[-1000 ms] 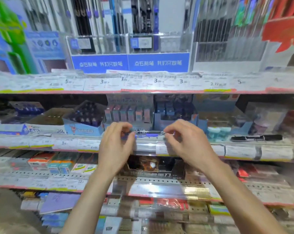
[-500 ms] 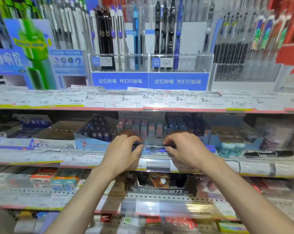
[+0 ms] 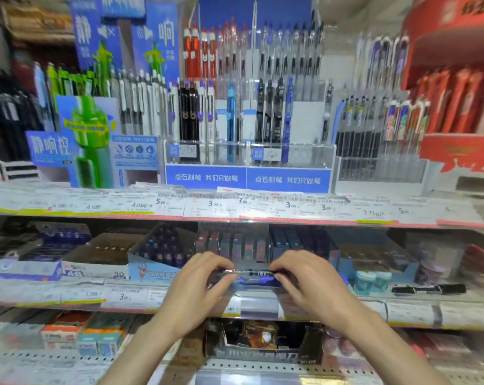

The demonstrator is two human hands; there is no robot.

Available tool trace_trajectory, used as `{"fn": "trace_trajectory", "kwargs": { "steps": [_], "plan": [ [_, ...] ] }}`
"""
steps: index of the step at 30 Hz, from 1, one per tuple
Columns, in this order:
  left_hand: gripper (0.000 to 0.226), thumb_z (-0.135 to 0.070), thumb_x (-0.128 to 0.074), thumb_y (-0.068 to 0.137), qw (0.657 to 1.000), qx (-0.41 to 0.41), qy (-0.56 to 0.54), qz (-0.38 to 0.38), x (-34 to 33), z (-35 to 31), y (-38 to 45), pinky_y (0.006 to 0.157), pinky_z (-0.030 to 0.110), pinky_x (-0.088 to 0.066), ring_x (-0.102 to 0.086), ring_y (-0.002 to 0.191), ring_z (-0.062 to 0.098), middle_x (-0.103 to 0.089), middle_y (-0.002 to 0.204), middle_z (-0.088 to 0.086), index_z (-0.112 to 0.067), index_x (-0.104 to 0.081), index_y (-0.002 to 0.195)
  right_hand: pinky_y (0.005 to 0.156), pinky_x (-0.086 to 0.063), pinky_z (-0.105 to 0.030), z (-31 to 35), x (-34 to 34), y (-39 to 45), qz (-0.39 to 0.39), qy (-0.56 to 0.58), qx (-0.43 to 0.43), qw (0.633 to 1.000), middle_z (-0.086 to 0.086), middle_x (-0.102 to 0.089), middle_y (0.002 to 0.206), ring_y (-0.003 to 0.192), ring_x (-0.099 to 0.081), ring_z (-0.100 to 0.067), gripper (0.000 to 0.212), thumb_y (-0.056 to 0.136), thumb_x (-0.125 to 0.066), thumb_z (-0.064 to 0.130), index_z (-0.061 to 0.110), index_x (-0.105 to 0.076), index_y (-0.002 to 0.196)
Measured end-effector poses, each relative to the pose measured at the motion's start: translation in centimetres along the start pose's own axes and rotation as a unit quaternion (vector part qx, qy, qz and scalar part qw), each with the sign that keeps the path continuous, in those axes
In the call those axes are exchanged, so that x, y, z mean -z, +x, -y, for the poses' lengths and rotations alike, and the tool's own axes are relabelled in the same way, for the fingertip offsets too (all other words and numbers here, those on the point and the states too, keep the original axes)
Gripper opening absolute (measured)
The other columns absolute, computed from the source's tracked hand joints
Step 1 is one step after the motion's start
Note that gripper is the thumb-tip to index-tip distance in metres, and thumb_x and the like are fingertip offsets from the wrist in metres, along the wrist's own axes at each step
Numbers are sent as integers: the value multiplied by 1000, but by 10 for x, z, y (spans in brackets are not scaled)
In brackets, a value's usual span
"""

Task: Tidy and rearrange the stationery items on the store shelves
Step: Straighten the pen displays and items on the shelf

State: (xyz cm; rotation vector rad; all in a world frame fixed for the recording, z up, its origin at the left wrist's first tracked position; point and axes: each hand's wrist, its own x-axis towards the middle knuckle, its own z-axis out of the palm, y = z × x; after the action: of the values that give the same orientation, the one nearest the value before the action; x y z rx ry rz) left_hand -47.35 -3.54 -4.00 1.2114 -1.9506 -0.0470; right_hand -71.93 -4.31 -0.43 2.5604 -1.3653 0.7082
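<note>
Both hands hold a small bundle of pens (image 3: 254, 276), blue and black, level in front of the middle shelf's edge. My left hand (image 3: 200, 287) grips its left end with curled fingers. My right hand (image 3: 308, 284) grips the right end the same way. Behind the pens stands a box of small pink and grey items (image 3: 232, 245). On the upper shelf, clear pen racks (image 3: 247, 154) with blue fronts hold upright pens, and some slots stand empty.
Open boxes (image 3: 101, 254) of stationery fill the middle shelf to the left. At the right lie teal tape rolls (image 3: 371, 282) and a black marker (image 3: 427, 289). Price tags (image 3: 213, 207) line the shelf edges. A dark carton (image 3: 263, 343) sits on the lower shelf.
The view has tilted upward, bringing the upper pen racks fully into sight. Both hands have kept their grip on the pens and hold them at the middle shelf's edge.
</note>
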Motion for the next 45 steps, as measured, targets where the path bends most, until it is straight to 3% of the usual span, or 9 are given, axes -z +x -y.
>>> {"fn": "trace_trajectory", "kwargs": {
  "steps": [5,11,18,23,27,31,34,40,45],
  "plan": [
    [5,-34,-70,89,995,-36,-79,-57,31,-31,-6,69,21,-48,-63,86,9,-63,94,-17,-35,-69,94,85,-49,-24,14,31,-16,-26,43,35,998,22,-61,102,94,-54,2,20,95,-54,34,33,-64,113],
    [8,-39,-72,87,983,-52,-161,-72,77,-82,27,69,21,-49,-68,77,12,-69,90,-11,-33,-72,93,74,-47,-20,29,96,-8,-87,94,63,990,23,-59,91,83,-56,2,24,90,-58,47,38,-63,112],
    [15,-25,-74,86,972,-51,-222,-66,111,-120,103,59,13,-44,-66,62,4,-73,78,-13,-25,-73,101,70,-47,-18,40,158,54,-161,90,51,981,16,-67,81,74,-62,-3,17,85,-74,32,28,-73,102],
    [23,-30,-76,84,970,-73,-210,-96,128,-124,148,66,21,-49,-70,74,8,-73,86,-12,-31,-70,106,80,-53,-27,48,182,82,-166,73,14,983,11,-73,88,79,-66,-5,20,86,-72,31,26,-72,106],
    [37,-39,-77,79,960,-58,-236,-140,131,-120,170,82,36,-57,-71,84,17,-71,93,-6,-35,-64,114,84,-54,-32,52,183,104,-212,87,-23,973,10,-73,90,81,-67,-7,18,86,-72,31,25,-70,102],
    [28,-36,-68,89,976,-91,-75,-186,124,-112,170,71,16,-44,-62,83,-1,-67,93,-17,-30,-64,116,82,-57,-35,52,185,129,-289,160,-78,941,11,-72,89,79,-68,-7,19,84,-71,30,23,-71,102],
    [24,-35,-63,93,976,-136,51,-162,113,-97,162,86,23,-44,-52,94,-1,-60,101,-17,-26,-66,115,86,-54,-32,56,187,143,-331,179,-110,920,9,-73,93,88,-68,-9,23,86,-70,31,21,-70,106],
    [26,-38,-58,95,981,-127,77,-122,100,-80,159,100,31,-40,-49,108,7,-60,108,-12,-26,-68,115,89,-54,-35,58,175,152,-360,163,-152,906,8,-74,90,88,-68,-11,24,86,-72,30,18,-72,107],
    [24,-36,-57,96,981,-131,78,-118,99,-78,159,100,30,-39,-48,108,7,-59,108,-14,-26,-70,113,79,-56,-40,60,170,160,-340,75,-152,925,6,-69,77,81,-68,-19,38,85,-70,18,21,-56,121]
  ]
}}
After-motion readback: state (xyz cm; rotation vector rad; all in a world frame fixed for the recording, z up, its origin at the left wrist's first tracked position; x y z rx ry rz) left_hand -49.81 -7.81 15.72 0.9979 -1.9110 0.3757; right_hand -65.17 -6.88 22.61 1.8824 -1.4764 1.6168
